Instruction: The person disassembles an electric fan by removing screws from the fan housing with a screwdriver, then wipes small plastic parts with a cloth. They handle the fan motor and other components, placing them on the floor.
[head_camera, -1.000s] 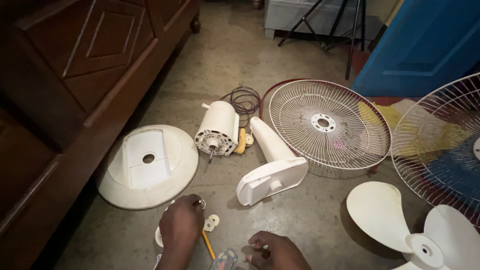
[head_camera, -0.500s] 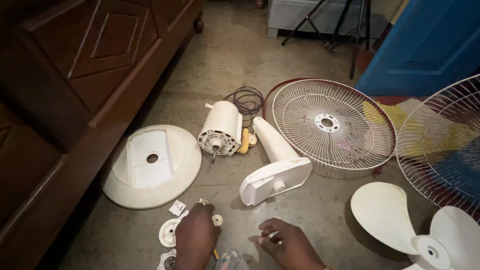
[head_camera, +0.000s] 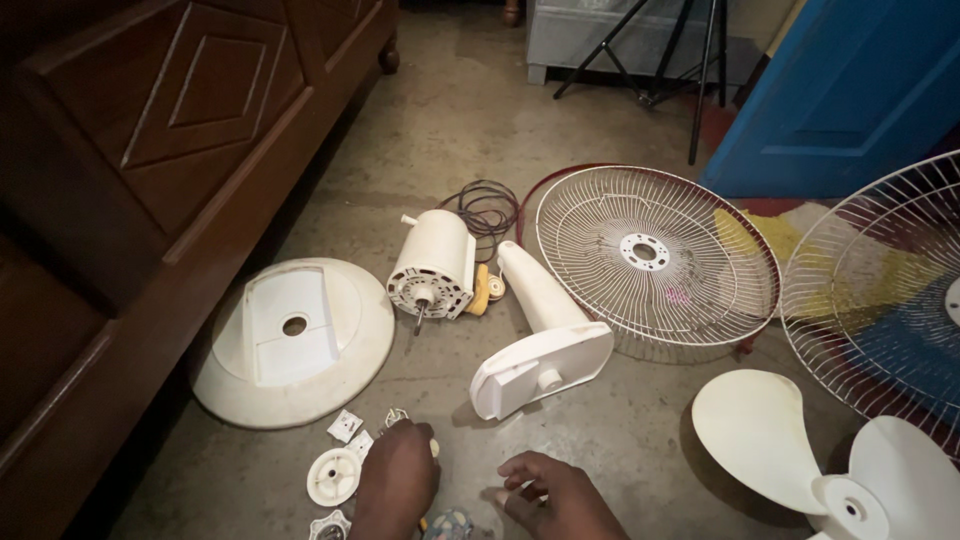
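The left hand (head_camera: 397, 485) rests knuckles-up on the concrete floor (head_camera: 440, 120), fingers curled over some small white parts (head_camera: 352, 432) near its fingertips; whether it grips anything underneath I cannot tell. The right hand (head_camera: 555, 493) sits just beside it, fingers bent and loosely open, holding nothing that shows. A small round cap (head_camera: 333, 476) lies just left of the left hand. Beyond the hands lie the round base (head_camera: 295, 340), the motor (head_camera: 433, 263) with its coiled cord (head_camera: 488, 206), and the neck piece (head_camera: 540, 335), all apart from one another. Further right a wire guard (head_camera: 655, 255) lies flat, a second guard (head_camera: 885, 290) leans at the edge, and the blade (head_camera: 810, 460) lies at lower right. A dark wooden cabinet (head_camera: 150, 150) runs along the left.
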